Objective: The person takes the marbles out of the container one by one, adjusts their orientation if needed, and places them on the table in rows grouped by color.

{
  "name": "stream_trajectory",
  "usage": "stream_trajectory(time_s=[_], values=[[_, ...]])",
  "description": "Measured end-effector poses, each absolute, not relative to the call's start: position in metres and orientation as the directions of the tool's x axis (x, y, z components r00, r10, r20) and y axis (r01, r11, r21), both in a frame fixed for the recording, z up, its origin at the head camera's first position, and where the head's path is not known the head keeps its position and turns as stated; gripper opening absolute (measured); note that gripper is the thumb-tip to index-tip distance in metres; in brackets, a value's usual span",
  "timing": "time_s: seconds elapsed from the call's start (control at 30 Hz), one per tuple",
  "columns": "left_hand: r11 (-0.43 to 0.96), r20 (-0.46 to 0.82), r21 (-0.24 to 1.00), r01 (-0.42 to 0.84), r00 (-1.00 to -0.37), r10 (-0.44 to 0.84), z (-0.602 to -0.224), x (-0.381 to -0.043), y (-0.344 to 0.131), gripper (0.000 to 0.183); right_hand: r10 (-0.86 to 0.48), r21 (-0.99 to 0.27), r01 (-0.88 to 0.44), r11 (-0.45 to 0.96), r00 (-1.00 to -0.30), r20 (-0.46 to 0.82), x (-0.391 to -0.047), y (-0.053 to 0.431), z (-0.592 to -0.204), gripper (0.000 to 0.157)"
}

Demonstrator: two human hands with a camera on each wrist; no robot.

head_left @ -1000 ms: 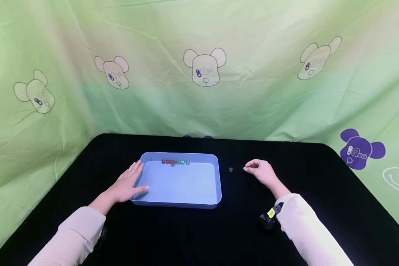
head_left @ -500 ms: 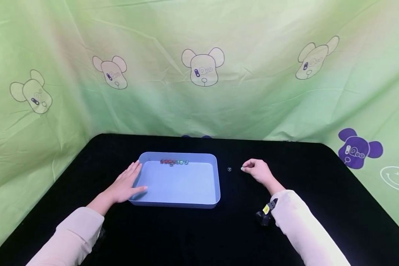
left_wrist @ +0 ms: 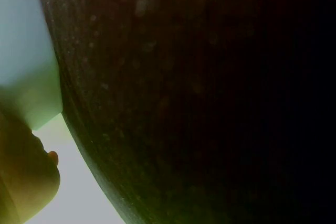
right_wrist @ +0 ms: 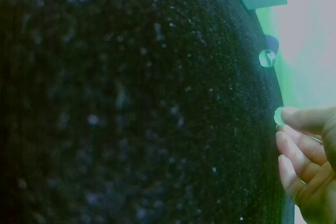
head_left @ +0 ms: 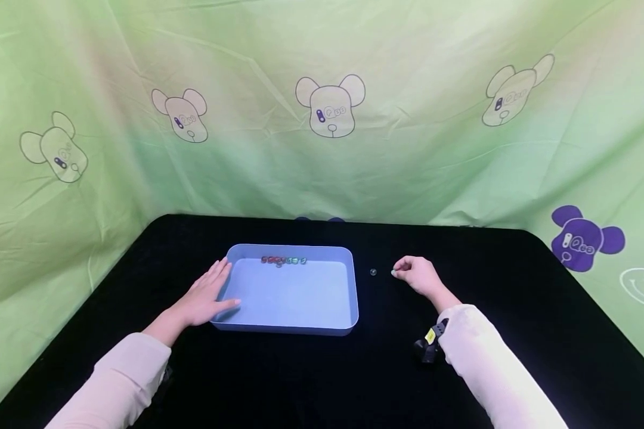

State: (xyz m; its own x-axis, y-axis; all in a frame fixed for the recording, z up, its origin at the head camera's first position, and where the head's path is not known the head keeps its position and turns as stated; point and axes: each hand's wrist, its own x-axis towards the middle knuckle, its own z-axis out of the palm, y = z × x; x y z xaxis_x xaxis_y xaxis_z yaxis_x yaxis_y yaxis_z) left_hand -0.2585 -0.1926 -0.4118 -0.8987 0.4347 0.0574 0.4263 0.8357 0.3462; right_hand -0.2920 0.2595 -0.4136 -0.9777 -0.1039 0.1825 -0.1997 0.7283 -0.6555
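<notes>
My left hand (head_left: 201,301) lies with straight, spread fingers on the left rim of a blue tray (head_left: 290,298); the thumb reaches over the tray's inside. In the left wrist view only part of that hand (left_wrist: 26,177) shows. To the right of the tray, my right hand (head_left: 421,280) pinches a clear greenish glass marble (right_wrist: 279,116) between thumb and fingertips, low at the black tabletop. Another clear marble (head_left: 372,271) lies between that hand and the tray. Inside, along the back wall, red marbles (head_left: 271,260) and green marbles (head_left: 295,261) form a row, with a clear marble (head_left: 279,265) just in front.
Black cloth (head_left: 322,381) covers the table. A green curtain (head_left: 247,167) printed with bear heads encloses the back and sides. A black wrist device (head_left: 426,348) with a yellow label hangs at the right sleeve.
The right forearm has shifted slightly left, and the pinched marble is a little closer to the loose one. The left hand and tray have stayed put.
</notes>
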Motion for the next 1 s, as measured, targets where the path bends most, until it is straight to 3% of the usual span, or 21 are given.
stream_trajectory(time_s=[0.33, 1.0], values=[[0.842, 0.038, 0.345, 0.416, -0.902, 0.430, -0.410, -0.258, -0.191, 0.084, -0.105, -0.652, -0.188, 0.735, -0.981, 0.165, -0.290, 0.262, -0.411, 0.011], [0.836, 0.055, 0.338, 0.433, -0.895, 0.442, -0.411, -0.258, -0.192, 0.084, -0.051, -0.762, -0.166, 0.625, -0.984, 0.172, -0.272, 0.270, -0.409, 0.016]])
